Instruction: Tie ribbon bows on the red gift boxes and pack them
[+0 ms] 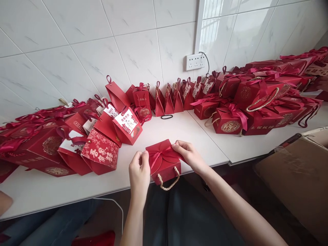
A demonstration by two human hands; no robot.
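Both hands on one small red gift box (166, 176), sitting at the front edge of the white table (183, 130), right in front of the wearer. Can't tell if its base overhangs the edge. Crimson ribbon (162, 152) crosses the box top, gathered at the middle over the curved closure flaps. Left hand (139, 169): thumb and fingers pinched together on the ribbon at the box's left side. Right hand (188, 154): same pinch on the ribbon at the top right corner. Twisted gold rope handle (169, 187) hangs in a loop off the near face, untouched.

Around it: triangular red boxes (168, 102) stand in a row near the tiled wall (135, 51), small black loop (167, 117) lying just before them. Left, a cluster of red boxes, nearest one a floral-print box (100, 150) with white characters. Right, ribboned boxes pile up, a gold-medallion box (227, 124) at the front. Brown cardboard carton (294, 177) below right. Another person's arm (5, 203) shows at the left edge.
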